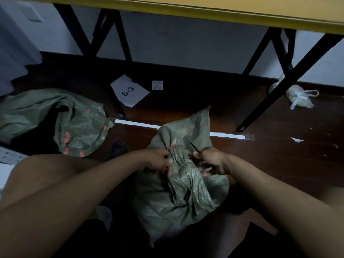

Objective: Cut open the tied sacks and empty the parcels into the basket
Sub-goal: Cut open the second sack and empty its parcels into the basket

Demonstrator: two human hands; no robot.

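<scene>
A green woven sack stands on the dark floor between my knees, its neck gathered and bound with a red tie. My left hand pinches the red tie at the neck's left side. On the other side of the neck, my right hand grips dark scissors whose blades point up and left over the neck. No basket is in view.
A second green sack with red markings lies slack at the left. A paper marked 6-3 and a white tape strip lie on the floor. Black table legs stand behind, under a yellow tabletop. A white plastic bag lies at right.
</scene>
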